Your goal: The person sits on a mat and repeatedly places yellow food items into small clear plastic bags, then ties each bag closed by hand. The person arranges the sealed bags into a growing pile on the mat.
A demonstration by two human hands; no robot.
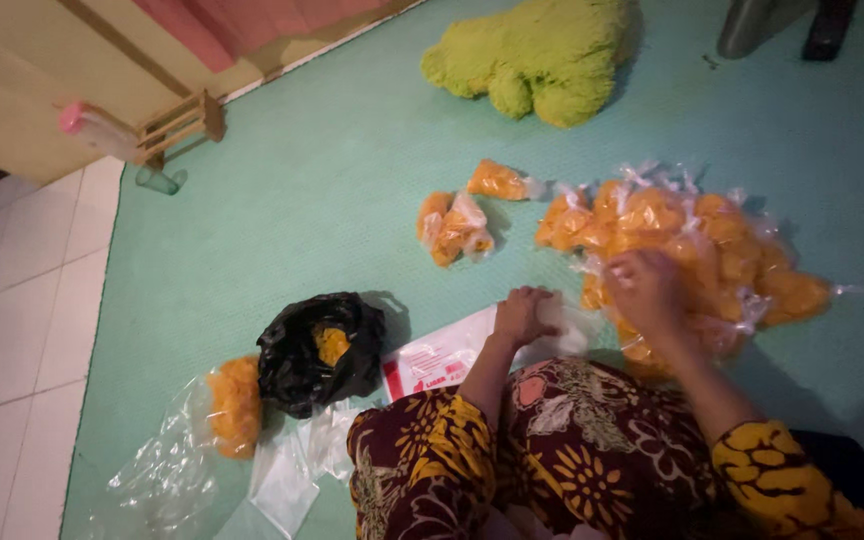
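Reaching into the pile of small orange bags (692, 245) with your right hand (647, 290), fingers bent on one bag, keep your left hand (524, 315) clenched on the clear plastic sheet (572, 325) so it stays flat. You have open mat (332, 190) ahead, but the black bag (320, 352) lies near your left elbow.

Left hand (524, 315) on clear plastic bag (570, 325) — right hand (646, 290) on pile of orange-filled packets (712, 250); teal mat (332, 180) beneath.

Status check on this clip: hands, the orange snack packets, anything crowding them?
Left hand on a clear plastic bag, grip unclear. Right hand in the packet pile. Black bag and loose packets nearby, apart.
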